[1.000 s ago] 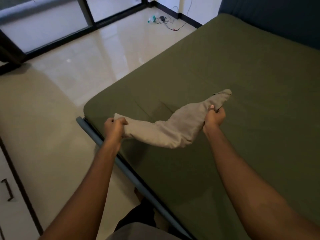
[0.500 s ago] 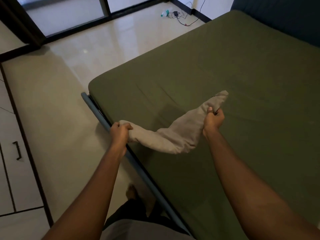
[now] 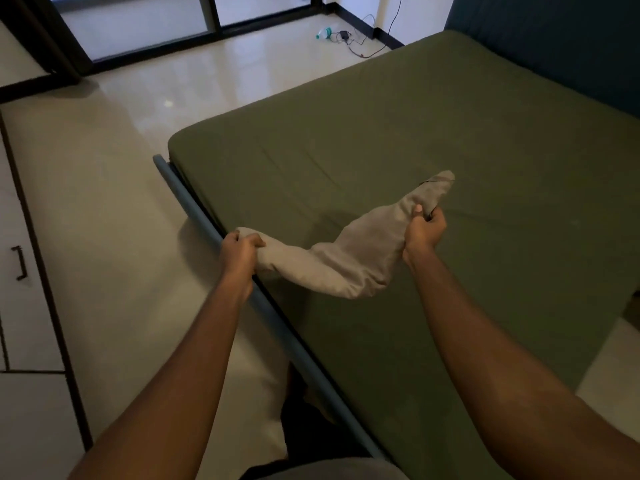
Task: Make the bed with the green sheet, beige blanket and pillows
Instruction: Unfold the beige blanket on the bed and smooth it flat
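Green sheet (image 3: 433,133) lies fitted over the mattress with a few faint creases near the centre; pale floor (image 3: 104,202) to its left, dark headboard (image 3: 554,39) at far right, blue-grey frame rail (image 3: 194,209) along the near edge. Beige blanket (image 3: 353,261), bunched into a sagging roll, spans between both hands over the sheet by the rail; cannot tell if the sag touches the sheet. Left hand (image 3: 240,252) fist-gripped round the blanket's near end above the rail, right hand (image 3: 423,233) clenched on the far end, thumb on top; small bottle (image 3: 322,32) on the far floor.

Matt green sheet (image 3: 433,133), soft beige cloth (image 3: 349,261), glossy tiled floor (image 3: 138,140).
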